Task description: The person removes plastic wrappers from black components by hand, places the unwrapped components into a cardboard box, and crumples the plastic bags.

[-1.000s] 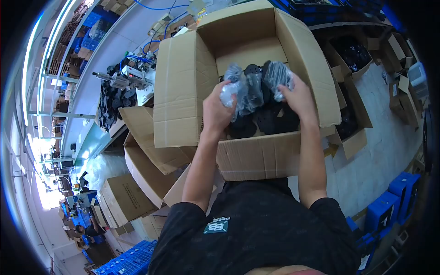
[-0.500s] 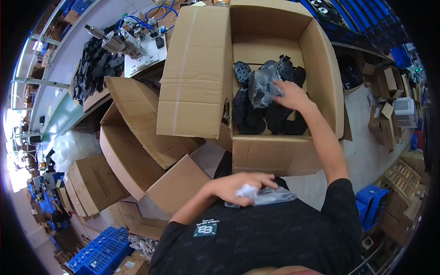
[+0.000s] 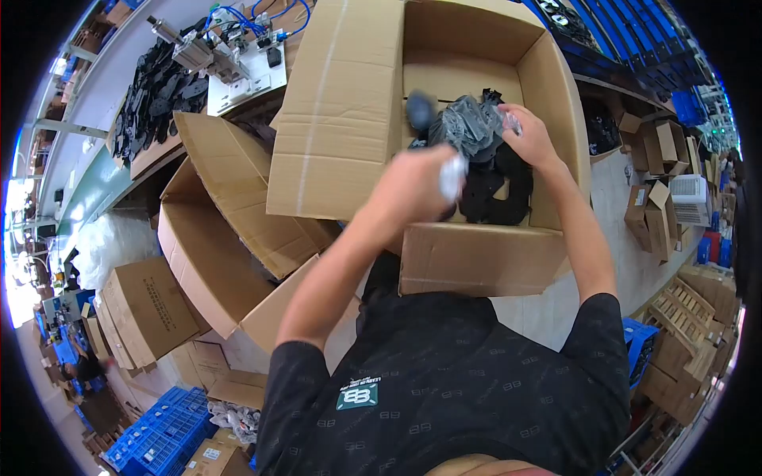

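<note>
An open cardboard box (image 3: pixel 480 258) in front of me holds several black parts (image 3: pixel 496 194). On top of them lies a bundle in clear plastic wrap (image 3: pixel 468 127). My left hand (image 3: pixel 421 182), blurred by motion, is over the box's left side, closed round crumpled clear plastic (image 3: pixel 453 178). Inside the box, my right hand (image 3: pixel 529 136) pinches a piece of clear plastic (image 3: pixel 510 122) at the right side of the wrapped bundle. A dark part (image 3: pixel 419 109) at the bundle's left is blurred.
Another open carton (image 3: pixel 210 262) stands at the left. Behind it, a metal device (image 3: pixel 210 59) and a pile of black pieces (image 3: pixel 159 91) are on a bench. Blue crates (image 3: pixel 159 432) stand at the lower left. A person (image 3: pixel 83 366) is far off at the left.
My left hand has moved from in front of my shirt up to the box, still with the plastic. My right hand has shifted up and right and now pinches plastic.
</note>
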The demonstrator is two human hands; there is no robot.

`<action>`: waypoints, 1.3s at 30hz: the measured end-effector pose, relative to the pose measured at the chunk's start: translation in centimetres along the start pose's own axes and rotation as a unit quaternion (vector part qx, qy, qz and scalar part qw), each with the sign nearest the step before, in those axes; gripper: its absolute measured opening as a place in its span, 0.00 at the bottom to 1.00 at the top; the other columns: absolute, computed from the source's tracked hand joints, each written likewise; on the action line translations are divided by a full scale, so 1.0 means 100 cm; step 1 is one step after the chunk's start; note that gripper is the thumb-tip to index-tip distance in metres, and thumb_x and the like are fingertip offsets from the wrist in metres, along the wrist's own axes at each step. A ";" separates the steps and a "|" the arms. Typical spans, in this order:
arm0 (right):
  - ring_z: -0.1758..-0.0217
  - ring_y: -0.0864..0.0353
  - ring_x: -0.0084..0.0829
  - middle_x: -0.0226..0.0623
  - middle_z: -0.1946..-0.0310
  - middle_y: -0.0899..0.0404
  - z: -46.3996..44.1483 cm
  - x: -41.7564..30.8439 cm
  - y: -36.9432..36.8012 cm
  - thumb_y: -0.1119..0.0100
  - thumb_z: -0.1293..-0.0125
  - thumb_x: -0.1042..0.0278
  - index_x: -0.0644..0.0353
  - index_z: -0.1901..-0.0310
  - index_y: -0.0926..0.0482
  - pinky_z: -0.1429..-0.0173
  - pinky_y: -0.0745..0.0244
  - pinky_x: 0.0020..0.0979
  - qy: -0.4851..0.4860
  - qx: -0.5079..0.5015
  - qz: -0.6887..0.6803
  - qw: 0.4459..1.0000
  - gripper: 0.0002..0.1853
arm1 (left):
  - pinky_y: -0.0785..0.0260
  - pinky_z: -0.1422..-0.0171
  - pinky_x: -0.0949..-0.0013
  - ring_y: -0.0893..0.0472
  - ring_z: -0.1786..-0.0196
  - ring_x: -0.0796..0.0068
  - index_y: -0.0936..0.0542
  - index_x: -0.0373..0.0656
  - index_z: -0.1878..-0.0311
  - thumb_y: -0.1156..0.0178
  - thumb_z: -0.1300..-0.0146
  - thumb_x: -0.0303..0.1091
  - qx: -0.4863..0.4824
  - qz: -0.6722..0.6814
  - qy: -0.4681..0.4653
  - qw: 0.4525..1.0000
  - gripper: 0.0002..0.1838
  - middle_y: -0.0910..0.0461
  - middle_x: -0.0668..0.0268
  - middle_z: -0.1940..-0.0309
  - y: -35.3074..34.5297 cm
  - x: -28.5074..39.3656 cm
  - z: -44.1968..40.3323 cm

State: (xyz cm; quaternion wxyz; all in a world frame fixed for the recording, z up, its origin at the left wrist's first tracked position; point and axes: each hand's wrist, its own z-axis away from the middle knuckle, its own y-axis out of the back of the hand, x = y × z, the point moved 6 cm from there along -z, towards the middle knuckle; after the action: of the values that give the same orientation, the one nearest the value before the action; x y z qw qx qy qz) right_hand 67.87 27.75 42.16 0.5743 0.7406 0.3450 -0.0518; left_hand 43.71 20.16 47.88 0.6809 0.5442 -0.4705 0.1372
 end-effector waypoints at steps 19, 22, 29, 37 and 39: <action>0.54 0.20 0.46 0.44 0.61 0.22 -0.020 0.088 -0.067 0.42 0.43 0.68 0.60 0.61 0.26 0.52 0.24 0.43 0.049 -0.033 0.096 0.994 0.10 | 0.27 0.48 0.64 0.18 0.55 0.62 0.19 0.36 0.61 0.35 0.46 0.40 0.196 0.040 -0.032 0.979 0.16 0.18 0.58 0.57 0.054 -0.011 -0.028; 0.55 0.21 0.47 0.45 0.60 0.21 -0.048 0.056 -0.006 0.43 0.45 0.70 0.61 0.60 0.24 0.51 0.25 0.39 0.032 0.119 -0.040 0.992 0.11 | 0.26 0.58 0.68 0.18 0.63 0.69 0.22 0.36 0.64 0.30 0.45 0.47 0.199 0.269 0.009 0.942 0.21 0.18 0.58 0.65 0.049 -0.012 0.058; 0.61 0.18 0.48 0.47 0.67 0.19 -0.010 -0.020 -0.065 0.44 0.42 0.65 0.53 0.53 0.25 0.59 0.24 0.46 0.150 -0.294 -0.016 0.944 0.14 | 0.30 0.49 0.70 0.22 0.54 0.74 0.20 0.36 0.50 0.31 0.49 0.49 0.081 0.471 0.167 0.862 0.29 0.20 0.61 0.56 -0.072 0.013 0.136; 0.61 0.18 0.44 0.41 0.61 0.22 -0.011 -0.031 -0.115 0.45 0.36 0.62 0.54 0.65 0.21 0.61 0.22 0.43 0.300 -0.335 0.116 0.886 0.07 | 0.33 0.47 0.67 0.23 0.54 0.71 0.19 0.40 0.57 0.29 0.47 0.42 -0.026 0.394 0.038 0.918 0.20 0.21 0.60 0.60 -0.128 0.061 0.178; 0.60 0.19 0.44 0.43 0.62 0.23 -0.037 -0.040 -0.088 0.43 0.36 0.63 0.57 0.66 0.21 0.58 0.24 0.42 0.221 -0.244 0.006 0.944 0.08 | 0.33 0.48 0.68 0.24 0.53 0.71 0.21 0.39 0.61 0.28 0.49 0.39 0.003 0.433 0.149 0.889 0.17 0.22 0.61 0.60 -0.142 0.056 0.189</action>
State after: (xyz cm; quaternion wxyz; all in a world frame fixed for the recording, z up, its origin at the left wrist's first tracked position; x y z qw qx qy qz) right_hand 58.63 30.13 38.12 0.6473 0.5726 0.4606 0.2025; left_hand 47.28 -3.39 42.99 0.6141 0.2614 -0.5519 0.4999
